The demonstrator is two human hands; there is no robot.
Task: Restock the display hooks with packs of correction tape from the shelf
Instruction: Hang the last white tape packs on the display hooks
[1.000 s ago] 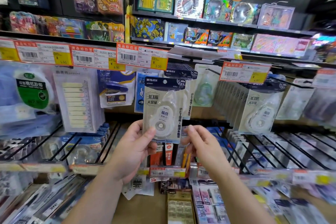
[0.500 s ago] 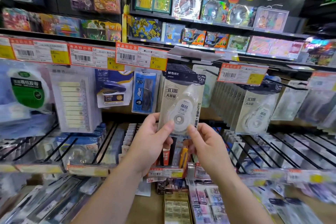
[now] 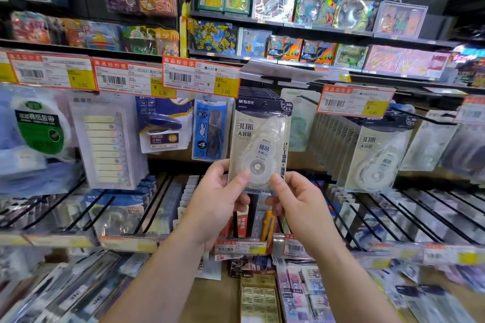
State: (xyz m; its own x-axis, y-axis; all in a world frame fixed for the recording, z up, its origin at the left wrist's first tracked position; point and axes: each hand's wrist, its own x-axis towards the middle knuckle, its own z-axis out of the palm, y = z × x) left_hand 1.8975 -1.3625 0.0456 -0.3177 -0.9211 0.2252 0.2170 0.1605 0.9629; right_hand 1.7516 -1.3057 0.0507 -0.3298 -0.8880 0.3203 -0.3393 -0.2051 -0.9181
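A pack of correction tape [image 3: 261, 139], beige card with a dark header and a clear blister, is held upright at the centre. My left hand [image 3: 217, 199] pinches its lower left edge, thumb on the front. My right hand [image 3: 296, 204] pinches its lower right corner. The pack's header sits in front of a row of like packs [image 3: 257, 93] hanging on a hook behind it. A second full row of the same packs [image 3: 372, 157] hangs on a hook to the right.
Orange price tags [image 3: 200, 77] run along the top rail. Sticky tabs [image 3: 105, 144], staples [image 3: 164, 131] and a blue ruler set [image 3: 211, 131] hang to the left. Black wire hooks [image 3: 393, 217] with more packs jut out below. Toy boxes [image 3: 273, 0] fill the upper shelves.
Both hands have carried the pack up and to the right, from below the price tag to in front of the row of like packs on the hook.
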